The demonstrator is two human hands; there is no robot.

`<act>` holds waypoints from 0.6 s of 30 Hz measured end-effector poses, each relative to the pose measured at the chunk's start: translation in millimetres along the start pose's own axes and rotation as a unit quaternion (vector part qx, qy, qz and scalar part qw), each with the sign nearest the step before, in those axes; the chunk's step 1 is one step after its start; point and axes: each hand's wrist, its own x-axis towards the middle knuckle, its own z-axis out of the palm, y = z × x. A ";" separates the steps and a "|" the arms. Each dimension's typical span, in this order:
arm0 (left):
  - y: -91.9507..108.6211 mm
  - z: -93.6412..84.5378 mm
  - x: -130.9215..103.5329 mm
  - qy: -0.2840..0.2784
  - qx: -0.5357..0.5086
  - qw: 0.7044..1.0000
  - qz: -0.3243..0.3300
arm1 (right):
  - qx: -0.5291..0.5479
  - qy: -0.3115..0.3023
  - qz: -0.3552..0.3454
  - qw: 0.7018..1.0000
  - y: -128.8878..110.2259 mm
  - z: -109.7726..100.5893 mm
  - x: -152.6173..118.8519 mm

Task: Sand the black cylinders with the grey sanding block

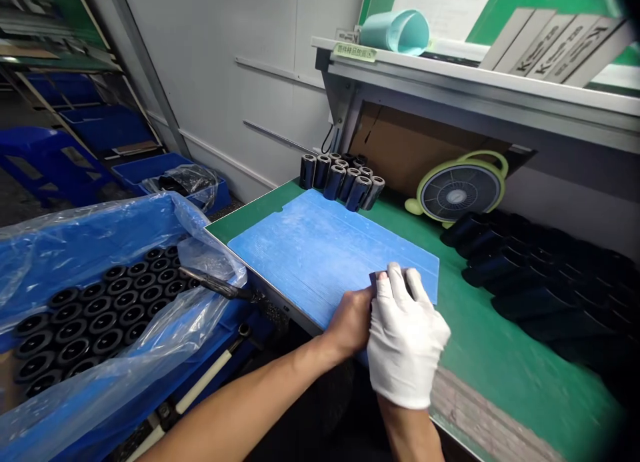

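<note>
My bare left hand (pixel 353 321) and my right hand (pixel 407 332), in a white glove with uncovered fingertips, meet over the near right part of a blue sheet (pixel 300 249). Both hands are closed around a dark piece (pixel 373 282). Only a small edge of it shows between the fingers, so its full shape is hidden. Behind the sheet stands a group of shiny black hollow cylinders (pixel 336 181), upright on the green table top (pixel 500 355).
Many dark cylinders (pixel 540 282) lie at the right, near a green-rimmed fan (pixel 457 194). A plastic-lined blue bin (pixel 150 212) at left holds rows of black cylinders (pixel 105 322). The overhead shelf (pixel 475 82) carries boxes (pixel 555 45) and a teal cup (pixel 395 32).
</note>
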 end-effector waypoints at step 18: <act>-3.3 2.0 0.2 -0.015 0.007 1.000 0.022 | 0.207 0.096 0.087 0.970 31.6 -17.3 -1.2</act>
